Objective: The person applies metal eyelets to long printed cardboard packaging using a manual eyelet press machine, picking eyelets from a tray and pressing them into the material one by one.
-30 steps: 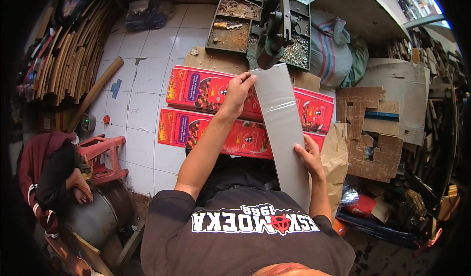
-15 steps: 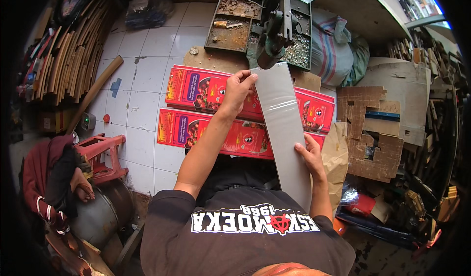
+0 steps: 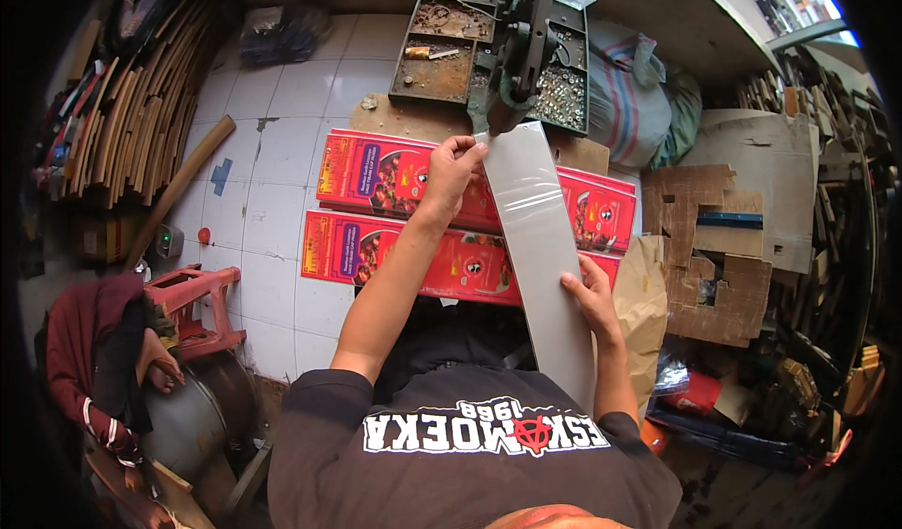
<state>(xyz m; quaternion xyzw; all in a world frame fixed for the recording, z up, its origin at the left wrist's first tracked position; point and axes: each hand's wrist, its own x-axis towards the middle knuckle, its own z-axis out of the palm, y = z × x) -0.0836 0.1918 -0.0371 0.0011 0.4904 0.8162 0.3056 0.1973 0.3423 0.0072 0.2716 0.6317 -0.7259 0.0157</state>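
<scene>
A long, glossy grey panel (image 3: pixel 536 214) lies slantwise in front of me, from a dark metal hand press (image 3: pixel 515 97) down toward my lap. My left hand (image 3: pixel 453 177) pinches its far left corner close beside the press head. Lower down, my right hand (image 3: pixel 592 296) grips the panel's right edge, thumb on top and fingers underneath. The panel's far end sits under the press head, which hides part of it. Beneath the panel are two stacks of red printed panels, a farther stack (image 3: pixel 352 177) and a nearer stack (image 3: pixel 413 258).
Compartment trays (image 3: pixel 442 59) with small metal pieces flank the press. To the left are a red stool (image 3: pixel 202 308), a wooden pole (image 3: pixel 193 181) and a person in a maroon garment (image 3: pixel 80 341). Brown paper (image 3: pixel 642 308), cut cardboard (image 3: pixel 691 219) and a striped sack (image 3: pixel 625 101) lie right.
The view has shifted slightly. Both hands keep their hold on the grey panel, whose far end stays at the press head. At the left, the other person's arm has moved a little.
</scene>
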